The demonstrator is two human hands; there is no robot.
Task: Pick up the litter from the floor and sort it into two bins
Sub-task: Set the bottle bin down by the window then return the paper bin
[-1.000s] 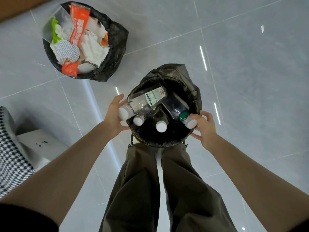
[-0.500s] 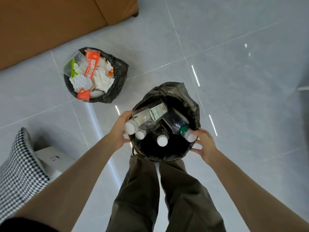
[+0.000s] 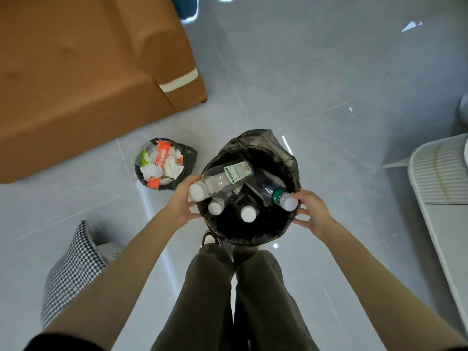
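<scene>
The grey glossy tiled floor (image 3: 329, 84) carries a brown fabric sofa (image 3: 76, 84). A round black-bagged bin (image 3: 253, 238) is clasped between the left hand (image 3: 181, 202) and right hand (image 3: 314, 212), fingers curved round its sides. Near the sofa stands a smaller black-bagged bin (image 3: 188, 158) of paper and wrappers. Inside the held bin lean clear plastic bottles (image 3: 225, 177).

Bright, even light is filling the scene. The glossy floor (image 3: 329, 72) is throwing white glare streaks just beyond the black bin (image 3: 243, 239) and left of it. The checked cushion (image 3: 73, 269), near-left of the bin, is smearing with blur, and the frame edges are bending.
</scene>
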